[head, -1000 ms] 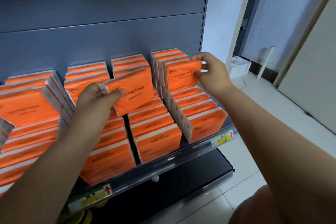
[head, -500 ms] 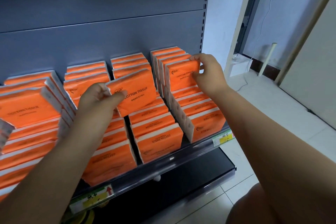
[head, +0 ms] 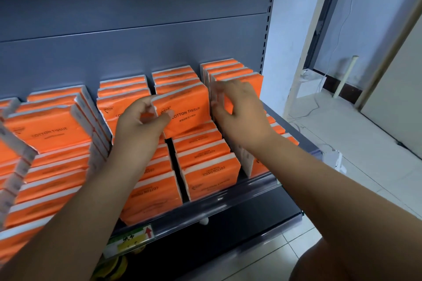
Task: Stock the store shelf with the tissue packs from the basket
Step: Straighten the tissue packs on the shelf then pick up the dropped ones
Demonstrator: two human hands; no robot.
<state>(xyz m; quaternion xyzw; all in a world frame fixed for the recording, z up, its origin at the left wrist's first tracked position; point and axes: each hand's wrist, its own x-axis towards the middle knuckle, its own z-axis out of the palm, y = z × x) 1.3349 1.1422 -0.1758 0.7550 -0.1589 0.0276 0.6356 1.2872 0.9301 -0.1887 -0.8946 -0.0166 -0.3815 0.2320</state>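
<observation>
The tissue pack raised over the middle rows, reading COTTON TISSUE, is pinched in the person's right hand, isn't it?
No: the head view shows the left hand pinching that tissue pack by its left edge over the middle rows. The right hand is at the rightmost row.

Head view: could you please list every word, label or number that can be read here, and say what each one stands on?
"COTTON TISSUE": on the left upright pack.
"COTTON TISSUE": on the held pack, gripped by the left hand.
"COTTON TISSUE", upside down: on the front-row pack.
Small print under each title: too blurred to read.
Price label on the shelf rail: a red arrow shows; its characters are too blurred to read.
</observation>
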